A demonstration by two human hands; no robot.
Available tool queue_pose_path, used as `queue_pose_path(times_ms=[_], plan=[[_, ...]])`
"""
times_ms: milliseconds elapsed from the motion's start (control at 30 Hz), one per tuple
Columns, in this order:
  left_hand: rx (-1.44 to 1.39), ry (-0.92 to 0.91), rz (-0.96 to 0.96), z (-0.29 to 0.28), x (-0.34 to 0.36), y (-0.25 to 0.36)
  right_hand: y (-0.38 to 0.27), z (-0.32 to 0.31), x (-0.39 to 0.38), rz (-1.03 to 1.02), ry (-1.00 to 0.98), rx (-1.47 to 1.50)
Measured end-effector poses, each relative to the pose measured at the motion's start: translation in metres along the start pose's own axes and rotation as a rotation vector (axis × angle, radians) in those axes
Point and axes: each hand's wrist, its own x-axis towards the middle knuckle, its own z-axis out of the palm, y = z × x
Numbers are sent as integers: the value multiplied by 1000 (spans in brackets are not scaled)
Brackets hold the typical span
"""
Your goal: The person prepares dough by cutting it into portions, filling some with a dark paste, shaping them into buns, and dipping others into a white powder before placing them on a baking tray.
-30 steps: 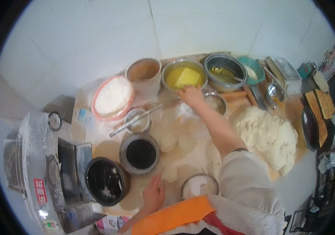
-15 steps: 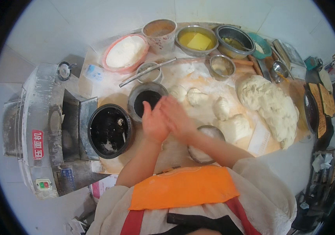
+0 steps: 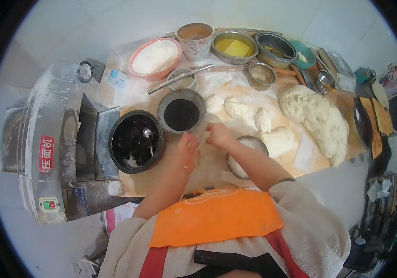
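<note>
My left hand (image 3: 189,149) is just below the near rim of a grey bowl of black seeds or powder (image 3: 182,115). Its fingers are loosely bent and apart, with nothing visible in them. Right of it, my right hand (image 3: 219,135) has its fingers pinched together; a small pale bit shows at the fingertips, too small to name. A black pot (image 3: 136,141) with dark contents and a metal spoon stands to the left. Under my right forearm is a round metal bowl with white powder (image 3: 241,163). Several pale dough pieces (image 3: 236,108) lie beyond my right hand.
A large dough mass (image 3: 316,120) covers the right side of the floured board. Along the back stand a pink basin of flour (image 3: 156,58), a tall tub (image 3: 195,41) and a metal bowl of yellow liquid (image 3: 234,47). A metal rod (image 3: 180,78) crosses a small container. A machine (image 3: 52,134) stands left.
My hands were pressed together over the near edge of the seed bowl; now they are apart and lower, nearer my body. My right fingers have closed into a pinch. The view has shifted slightly.
</note>
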Motion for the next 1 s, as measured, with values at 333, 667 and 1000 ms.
queue_pose_path(times_ms=[333, 667, 1000], plan=[[277, 132, 547, 59, -7, 4, -48, -81, -55, 93, 309, 696], [49, 23, 76, 78, -26, 14, -56, -93, -54, 435, 597, 1479], [334, 36, 555, 89, -24, 7, -39, -86, -86, -25, 692, 602]])
